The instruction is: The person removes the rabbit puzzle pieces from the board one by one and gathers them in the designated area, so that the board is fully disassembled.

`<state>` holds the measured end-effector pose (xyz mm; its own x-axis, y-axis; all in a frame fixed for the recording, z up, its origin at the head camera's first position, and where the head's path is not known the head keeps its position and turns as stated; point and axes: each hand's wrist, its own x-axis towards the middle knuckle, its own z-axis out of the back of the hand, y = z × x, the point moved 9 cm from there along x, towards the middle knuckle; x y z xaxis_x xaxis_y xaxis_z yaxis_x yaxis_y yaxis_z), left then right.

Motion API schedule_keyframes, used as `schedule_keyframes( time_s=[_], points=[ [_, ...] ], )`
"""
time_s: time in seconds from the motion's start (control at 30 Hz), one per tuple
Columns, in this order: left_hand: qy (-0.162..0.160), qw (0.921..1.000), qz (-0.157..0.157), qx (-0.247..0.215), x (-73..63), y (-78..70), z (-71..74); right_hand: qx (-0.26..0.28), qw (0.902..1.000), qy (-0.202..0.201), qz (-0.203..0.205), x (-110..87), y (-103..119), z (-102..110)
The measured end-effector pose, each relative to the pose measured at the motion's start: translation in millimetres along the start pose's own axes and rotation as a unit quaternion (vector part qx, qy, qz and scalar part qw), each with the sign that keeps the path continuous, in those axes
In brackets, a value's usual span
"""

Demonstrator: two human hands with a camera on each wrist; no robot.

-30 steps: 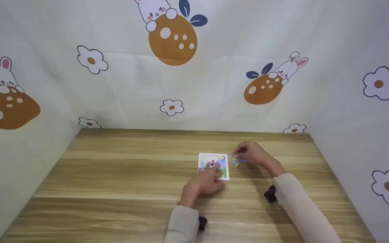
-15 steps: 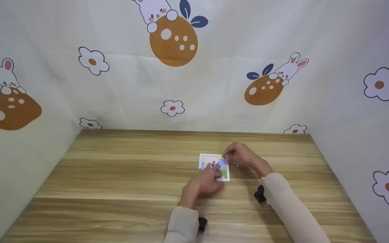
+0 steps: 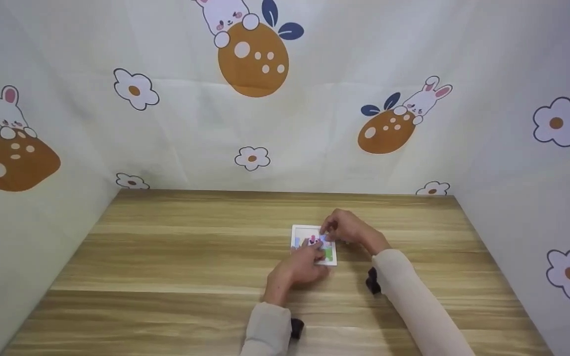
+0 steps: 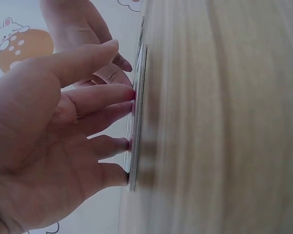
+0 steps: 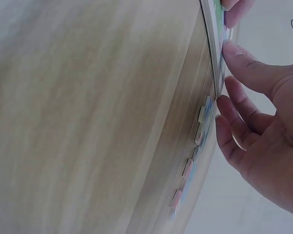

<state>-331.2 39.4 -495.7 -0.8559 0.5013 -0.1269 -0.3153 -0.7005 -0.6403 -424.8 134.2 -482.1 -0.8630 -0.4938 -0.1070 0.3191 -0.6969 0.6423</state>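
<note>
A jigsaw puzzle in a white tray frame (image 3: pixel 307 226) lies flat on the table, showing a pink and white character (image 3: pixel 313 241). My left hand (image 3: pixel 306 263) rests its fingertips on the puzzle's lower part; in the left wrist view those fingers (image 4: pixel 105 97) reach fairly straight to its face. Over the upper right corner, my right hand (image 3: pixel 352 229) pinches with thumb and forefinger at a jigsaw piece, mostly hidden by the fingers. The right wrist view has its thumb (image 5: pixel 244 66) against the puzzle, the other fingers bent near the frame's edge.
Several loose jigsaw pieces (image 5: pixel 188 168) lie beside the frame on the wood-grain table (image 3: pixel 191 257), under the right hand and mostly hidden in the head view. Fabric walls (image 3: pixel 176 133) printed with rabbits and flowers enclose the back and sides.
My right hand has moved left from the loose pieces onto the puzzle's upper right corner, covering the yellow part there. The left hand has stayed in place on the puzzle.
</note>
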Motion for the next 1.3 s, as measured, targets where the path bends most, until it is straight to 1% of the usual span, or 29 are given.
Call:
schedule_keyframes(
  time_s=[0.17, 0.3, 0.47, 0.63, 0.8, 0.97, 1.13, 1.2, 1.3],
  points=[
    [-0.002, 0.9999, -0.007, 0.01, -0.4, -2.7, 1.8, 0.009, 0.9999, 0.005, 0.0, 0.2, 1, -1],
    [0.0, 0.9997, -0.013, 0.018, 0.8, -3.5, 0.0, -0.003, 0.9998, 0.002, 0.018, -0.5, 2, -1],
    [0.001, 0.9997, -0.004, 0.026, 1.0, -2.0, -2.9, -0.006, 0.9992, 0.0, 0.039, -1.5, 4, -3],
    [-0.001, 0.9995, 0.002, 0.031, -0.2, -2.2, -3.1, -0.008, 0.9989, 0.0, 0.045, -2.3, 7, -3],
    [-0.001, 0.9996, 0.003, 0.029, 0.0, -2.6, -2.1, -0.019, 0.9994, -0.009, 0.029, -2.1, 5, -2],
    [0.002, 0.9997, 0.007, 0.023, 0.3, -2.3, -1.7, -0.027, 0.9992, -0.029, 0.008, -2.7, 2, 2],
    [0.001, 0.9996, 0.007, 0.026, -0.3, -4.0, -0.7, 0.009, 0.9985, -0.046, -0.028, -7.2, -2, 9],
    [0.0, 0.9995, 0.004, 0.033, -0.4, -4.6, 0.2, 0.016, 0.9985, -0.049, -0.02, -9.3, 0, 12],
    [0.001, 0.9991, -0.003, 0.042, -0.4, -5.3, 1.5, 0.019, 0.9982, -0.055, 0.019, -12.9, 5, 16]
  ],
)
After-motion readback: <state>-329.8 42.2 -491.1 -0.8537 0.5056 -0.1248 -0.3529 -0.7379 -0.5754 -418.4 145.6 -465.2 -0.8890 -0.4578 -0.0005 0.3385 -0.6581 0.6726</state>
